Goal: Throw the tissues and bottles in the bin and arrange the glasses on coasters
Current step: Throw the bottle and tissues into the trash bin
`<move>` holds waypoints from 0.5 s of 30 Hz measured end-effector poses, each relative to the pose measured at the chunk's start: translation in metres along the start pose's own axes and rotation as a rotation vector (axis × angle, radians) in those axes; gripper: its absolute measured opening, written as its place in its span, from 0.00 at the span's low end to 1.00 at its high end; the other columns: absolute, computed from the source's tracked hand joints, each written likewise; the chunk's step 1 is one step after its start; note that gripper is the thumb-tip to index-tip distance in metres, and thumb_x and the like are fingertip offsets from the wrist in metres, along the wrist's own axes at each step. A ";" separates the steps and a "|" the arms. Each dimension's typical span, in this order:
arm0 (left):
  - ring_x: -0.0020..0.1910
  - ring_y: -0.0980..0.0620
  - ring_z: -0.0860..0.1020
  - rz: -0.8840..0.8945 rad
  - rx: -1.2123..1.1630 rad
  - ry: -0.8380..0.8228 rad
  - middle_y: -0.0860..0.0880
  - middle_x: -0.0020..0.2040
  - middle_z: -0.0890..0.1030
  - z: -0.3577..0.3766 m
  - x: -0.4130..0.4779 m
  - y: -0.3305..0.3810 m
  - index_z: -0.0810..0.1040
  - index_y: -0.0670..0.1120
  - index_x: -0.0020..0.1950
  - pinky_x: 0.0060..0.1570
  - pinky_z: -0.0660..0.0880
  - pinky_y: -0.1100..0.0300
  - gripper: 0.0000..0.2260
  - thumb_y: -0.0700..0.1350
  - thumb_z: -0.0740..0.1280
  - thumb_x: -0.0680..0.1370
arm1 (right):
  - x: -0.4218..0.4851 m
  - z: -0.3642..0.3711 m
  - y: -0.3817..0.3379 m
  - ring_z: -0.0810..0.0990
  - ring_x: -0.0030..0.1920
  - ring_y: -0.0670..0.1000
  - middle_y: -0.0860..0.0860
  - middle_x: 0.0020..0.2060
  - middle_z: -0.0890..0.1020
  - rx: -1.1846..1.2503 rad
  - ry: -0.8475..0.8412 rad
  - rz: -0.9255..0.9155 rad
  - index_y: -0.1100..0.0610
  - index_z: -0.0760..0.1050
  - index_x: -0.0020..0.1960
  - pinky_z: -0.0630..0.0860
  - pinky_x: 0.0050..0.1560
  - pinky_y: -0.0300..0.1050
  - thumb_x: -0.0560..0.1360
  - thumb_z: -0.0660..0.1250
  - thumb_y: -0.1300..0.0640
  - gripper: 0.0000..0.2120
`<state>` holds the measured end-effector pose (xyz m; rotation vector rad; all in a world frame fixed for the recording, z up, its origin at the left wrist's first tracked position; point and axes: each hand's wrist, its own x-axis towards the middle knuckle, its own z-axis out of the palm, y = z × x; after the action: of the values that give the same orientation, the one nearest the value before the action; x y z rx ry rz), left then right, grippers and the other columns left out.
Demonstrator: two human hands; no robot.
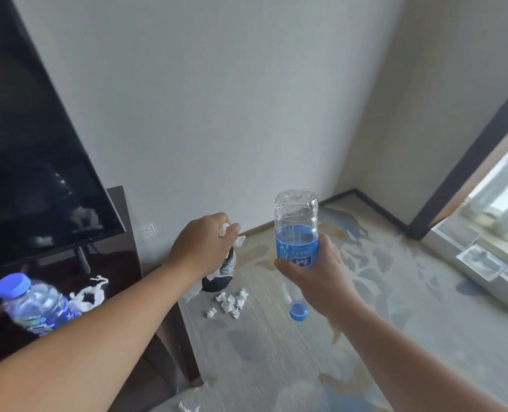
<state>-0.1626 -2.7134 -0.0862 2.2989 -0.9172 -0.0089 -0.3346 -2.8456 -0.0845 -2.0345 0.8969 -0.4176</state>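
Floor [276, 352] bin [214, 284] half hidden behind left hand [202, 248] gripping tissue [223, 230].

Clear, glossy plastic on the inverted bottle [296, 221], centre frame; crumpled white paper tissues [229, 303] below it on matt carpet [276, 367]; dark cabinet [122, 257] at left, polished and reflective; television screen [24, 144] glossy black.

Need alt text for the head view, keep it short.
A person's left hand holds a crumpled tissue over a small dark bin on the floor, while the right hand grips a blue-labelled bottle upside down. More tissues lie on the carpet beside the bin, and a second bottle sits on the dark stand under a TV.
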 end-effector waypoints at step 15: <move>0.31 0.50 0.66 -0.446 -0.052 -0.031 0.53 0.30 0.66 0.074 0.187 -0.040 0.62 0.47 0.34 0.30 0.60 0.56 0.16 0.56 0.62 0.72 | 0.280 0.024 0.007 0.77 0.50 0.42 0.44 0.53 0.75 0.113 -0.311 -0.112 0.41 0.65 0.57 0.75 0.47 0.45 0.64 0.73 0.42 0.26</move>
<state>-0.0139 -2.8495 -0.1259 2.4114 -0.3974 -0.2559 -0.1316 -3.0383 -0.1135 -1.9817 0.5603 -0.1978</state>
